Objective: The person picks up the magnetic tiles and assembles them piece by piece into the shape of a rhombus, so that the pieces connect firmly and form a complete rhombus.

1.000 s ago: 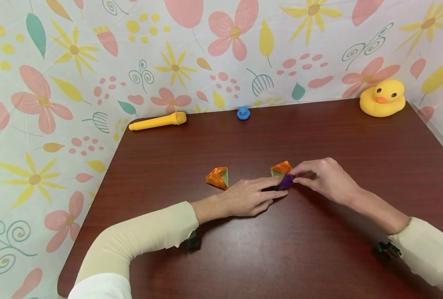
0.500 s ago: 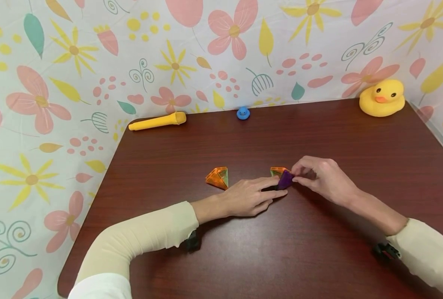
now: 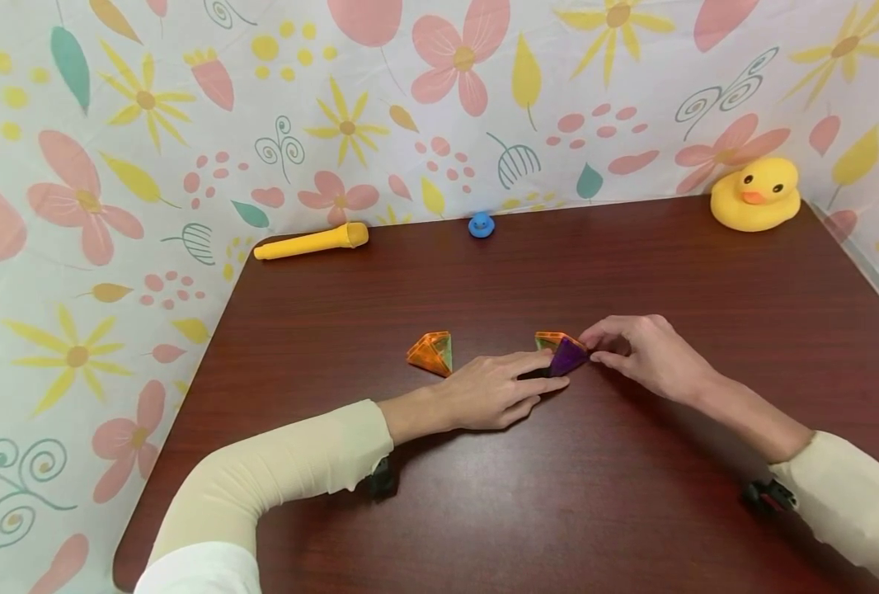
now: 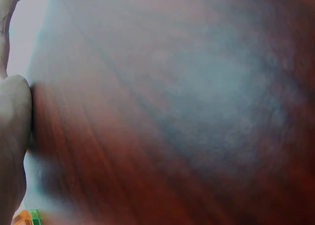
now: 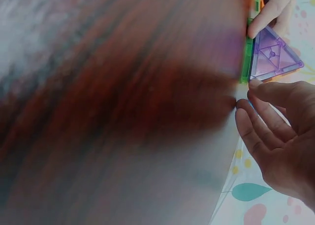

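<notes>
A small build of translucent magnetic tiles stands on the table, with an orange tile point(image 3: 557, 335) behind and a purple triangular tile point(image 3: 569, 355) at its right front. A green tile point(image 5: 247, 62) lies along its base in the right wrist view. My left hand point(image 3: 495, 392) rests against the build, its extended fingers at the purple tile's left side. My right hand point(image 3: 651, 359) is at the purple tile's right corner, thumb and fingers bent and apart, fingertips right at the corner. To the left, an orange and green tile build point(image 3: 432, 355) sits beyond my left wrist.
A yellow toy microphone point(image 3: 312, 241) lies at the back left of the brown table point(image 3: 469, 503). A small blue duck point(image 3: 481, 225) stands at the back middle, and a large yellow duck point(image 3: 755, 196) at the back right corner. Behind hangs a floral cloth point(image 3: 380, 124).
The purple tile has swung down and outward, showing more of its face beside the orange tile. My right fingers have loosened from it and shifted slightly right. My left hand stays put.
</notes>
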The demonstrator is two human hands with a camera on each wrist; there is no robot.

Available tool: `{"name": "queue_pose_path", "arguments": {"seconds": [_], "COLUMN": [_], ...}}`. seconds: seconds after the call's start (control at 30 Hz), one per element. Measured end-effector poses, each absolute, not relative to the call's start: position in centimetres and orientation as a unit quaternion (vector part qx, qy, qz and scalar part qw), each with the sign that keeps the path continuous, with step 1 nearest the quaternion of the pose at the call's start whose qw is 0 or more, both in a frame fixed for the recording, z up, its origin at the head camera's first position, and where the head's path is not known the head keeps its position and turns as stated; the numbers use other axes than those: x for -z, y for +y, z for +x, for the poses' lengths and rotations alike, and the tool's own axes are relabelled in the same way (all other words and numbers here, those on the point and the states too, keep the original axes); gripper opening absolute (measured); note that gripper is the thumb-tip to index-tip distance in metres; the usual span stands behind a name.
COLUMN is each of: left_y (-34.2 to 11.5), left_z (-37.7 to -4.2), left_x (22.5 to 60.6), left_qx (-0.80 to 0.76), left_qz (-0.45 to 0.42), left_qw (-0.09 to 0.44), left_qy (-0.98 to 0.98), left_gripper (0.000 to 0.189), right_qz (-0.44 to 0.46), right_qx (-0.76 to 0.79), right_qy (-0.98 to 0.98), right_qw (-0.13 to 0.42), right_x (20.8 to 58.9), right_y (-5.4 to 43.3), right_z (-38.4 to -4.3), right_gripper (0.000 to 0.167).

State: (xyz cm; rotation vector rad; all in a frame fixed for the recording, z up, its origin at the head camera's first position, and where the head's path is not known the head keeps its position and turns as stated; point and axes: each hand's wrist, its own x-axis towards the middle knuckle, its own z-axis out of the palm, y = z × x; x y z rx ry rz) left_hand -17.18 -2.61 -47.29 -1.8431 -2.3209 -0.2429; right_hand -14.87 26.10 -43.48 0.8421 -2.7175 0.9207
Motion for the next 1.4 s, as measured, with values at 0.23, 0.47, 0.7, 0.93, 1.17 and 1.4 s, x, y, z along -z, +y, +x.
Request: {"name": "queue_pose_path", "arguments": {"seconds": [0.23,0.47,0.7,0.93,1.17,1.4], "left_y": [-2.65,-2.66,-2.67,-2.64,-2.69,-2.70], "left_z": [-17.21,-17.18,-17.19,-17.18,-17.16,-17.11], "left_x": [47.23,47.42,47.53,47.59,47.53,47.48], "left_qx": [0.079,0.080,0.081,0.080,0.083,0.082], "left_qz": [-0.618,-0.619,-0.618,-0.618,-0.615,-0.614], "left_qw": [0.086,0.089,0.092,0.094,0.094,0.088], "left_qy": [-0.778,-0.777,-0.777,-0.777,-0.778,-0.780], "left_gripper": [0.046,0.045,0.045,0.045,0.045,0.046], "right_qz": [0.271,0.268,0.265,0.270,0.273,0.276], "right_qx": [-0.308,-0.293,-0.291,-0.293,-0.284,-0.275], "right_qy": [-0.911,-0.917,-0.918,-0.916,-0.917,-0.919], "right_qw": [0.050,0.044,0.048,0.047,0.055,0.053], "right_x": [43.73,43.85,43.96,44.12,44.21,44.17], "right_y": [26.00,25.99,25.98,25.96,25.80,25.73], "right_z": [-15.02,-15.20,-15.23,-15.30,-15.33,-15.20], "right_gripper": [0.032,0.027,0.024,0.023,0.022,0.020]}}
